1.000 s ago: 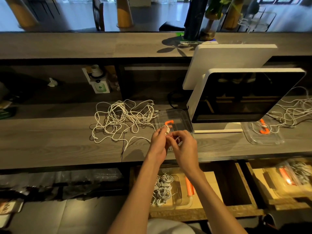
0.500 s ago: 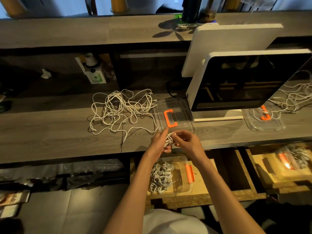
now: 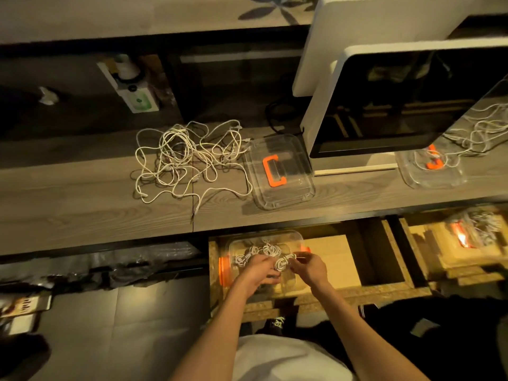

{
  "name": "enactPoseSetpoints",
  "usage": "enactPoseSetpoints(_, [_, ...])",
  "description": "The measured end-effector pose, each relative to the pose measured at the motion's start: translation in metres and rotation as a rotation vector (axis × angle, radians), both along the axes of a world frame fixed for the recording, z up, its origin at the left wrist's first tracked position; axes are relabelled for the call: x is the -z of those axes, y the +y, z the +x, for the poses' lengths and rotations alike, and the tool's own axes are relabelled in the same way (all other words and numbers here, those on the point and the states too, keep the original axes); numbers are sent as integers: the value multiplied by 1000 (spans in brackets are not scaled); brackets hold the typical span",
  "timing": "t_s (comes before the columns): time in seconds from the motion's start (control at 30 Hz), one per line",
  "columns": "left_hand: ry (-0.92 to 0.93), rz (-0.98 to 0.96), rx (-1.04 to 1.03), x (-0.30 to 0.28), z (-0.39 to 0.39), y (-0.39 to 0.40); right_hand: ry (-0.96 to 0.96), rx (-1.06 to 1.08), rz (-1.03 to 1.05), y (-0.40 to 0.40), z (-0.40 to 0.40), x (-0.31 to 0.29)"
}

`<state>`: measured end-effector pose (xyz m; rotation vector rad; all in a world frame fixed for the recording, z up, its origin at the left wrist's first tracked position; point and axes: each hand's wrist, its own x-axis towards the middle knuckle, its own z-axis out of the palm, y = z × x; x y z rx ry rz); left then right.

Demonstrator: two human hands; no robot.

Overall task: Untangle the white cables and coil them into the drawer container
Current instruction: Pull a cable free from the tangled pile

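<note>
head view, hands: left hand (image 3: 257, 270) and right hand (image 3: 308, 269) meet over the open drawer (image 3: 332, 259), both holding one small coiled cable (image 3: 282, 263)
left fingers: curled round the left side of the coil
right fingers: pinching the coil's loose end, which sticks out to the right
container: clear drawer container (image 3: 242, 244) with orange clips sits in the drawer, under the hands; several coiled white cables (image 3: 261, 250) already lie inside
tangle: a loose heap of tangled white cables (image 3: 187, 158) lies on the bench (image 3: 82, 204), well apart from the hands
lid: clear lid (image 3: 280, 171) with orange handle rests on the bench, just right of the tangle
monitor: white-framed screen (image 3: 406, 97) stands on the bench behind the lid
far right: a second lid (image 3: 431, 171) with more cables on it
</note>
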<state>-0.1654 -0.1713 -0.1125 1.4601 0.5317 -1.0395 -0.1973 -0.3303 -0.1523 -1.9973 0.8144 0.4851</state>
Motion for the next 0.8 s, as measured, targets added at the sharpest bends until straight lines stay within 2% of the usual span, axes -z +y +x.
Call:
enactPoseSetpoints(0.1, [19, 25, 16, 0, 1, 7, -27, -115, -144, 1, -2, -11])
enactPoseSetpoints(0.23, [-84, 171, -77, 3, 19, 30, -188, -206, -165, 13, 20, -31])
enactPoseSetpoints(0.4, [-473, 731, -244, -19, 48, 82, -351, -365, -4, 49, 81, -63])
enactPoseSetpoints(0.47, [-659, 852, -294, -33, 59, 106, -400, -450, 21, 68, 108, -74])
enactPoseSetpoints(0.53, [-748, 842, -184, -36, 73, 126, -427, -521, 50, 86, 132, -82])
enactPoseSetpoints(0.63, [-767, 776, 68, -39, 90, 134, -454, -653, 20, 104, 153, -88])
enactPoseSetpoints(0.8, [-990, 588, 15, -78, 111, 131, -489, -804, -15, 115, 171, -103])
